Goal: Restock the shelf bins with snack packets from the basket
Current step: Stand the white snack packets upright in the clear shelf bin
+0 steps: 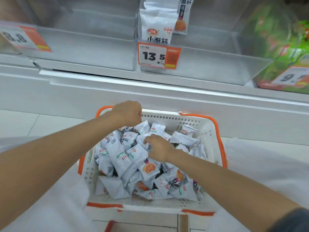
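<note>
While my R hand (pixel 158 149) pinches a white snack packet (pixel 141 139) by its edge atop the heap in the basket (pixel 206 129), my L hand (pixel 127 113) hangs fisted over the far rim, its grip hidden, below the shelf bin (pixel 209 64).

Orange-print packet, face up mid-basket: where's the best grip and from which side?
Come from above: the orange-print packet lies face up on top of the pile in the basket, uncovered. Best grip is probably a pinch on its flat sealed edge at the near-left, since the right hand, gripping another packet, and its forearm crowd its far-right side and the puffed middle offers little to hold.
</note>
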`<action>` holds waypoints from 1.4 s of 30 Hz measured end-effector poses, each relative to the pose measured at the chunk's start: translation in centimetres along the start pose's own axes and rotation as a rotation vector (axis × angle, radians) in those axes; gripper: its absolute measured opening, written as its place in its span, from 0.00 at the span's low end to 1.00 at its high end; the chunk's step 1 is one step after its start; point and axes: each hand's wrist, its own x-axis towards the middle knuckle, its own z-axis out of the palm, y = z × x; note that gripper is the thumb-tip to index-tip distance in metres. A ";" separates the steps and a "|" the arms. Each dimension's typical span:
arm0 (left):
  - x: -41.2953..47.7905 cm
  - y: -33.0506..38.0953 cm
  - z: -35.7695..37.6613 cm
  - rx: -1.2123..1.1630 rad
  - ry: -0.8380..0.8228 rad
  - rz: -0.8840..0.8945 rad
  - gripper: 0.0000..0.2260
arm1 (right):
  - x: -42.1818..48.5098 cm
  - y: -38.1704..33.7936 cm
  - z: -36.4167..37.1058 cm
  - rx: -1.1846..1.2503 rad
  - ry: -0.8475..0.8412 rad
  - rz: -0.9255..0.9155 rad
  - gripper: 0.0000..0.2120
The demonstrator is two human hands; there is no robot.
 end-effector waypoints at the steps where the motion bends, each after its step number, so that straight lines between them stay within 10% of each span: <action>1: 0.0 -0.2 0.0 -0.006 -0.003 -0.008 0.04 | 0.0 -0.5 0.3 0.010 -0.002 -0.016 0.26; 8: -0.4 -0.9 0.0 -0.044 -0.022 -0.025 0.08 | -1.1 -0.3 0.4 -0.338 0.027 -0.279 0.21; 18: -0.8 -1.0 -0.6 -0.341 -0.475 0.107 0.30 | -5.9 -1.4 -11.3 0.133 0.282 -0.131 0.15; 24: -1.9 0.8 -0.2 -0.816 -0.386 0.233 0.14 | -7.1 -1.0 -14.7 0.631 0.486 -0.089 0.13; 31: -2.4 2.6 -0.8 -0.680 -0.324 0.299 0.19 | -6.3 -1.5 -14.8 0.305 0.836 -0.117 0.26; 42: -2.3 3.4 -1.8 -0.768 -0.258 0.307 0.06 | -6.1 -1.3 -16.5 0.368 0.879 -0.143 0.28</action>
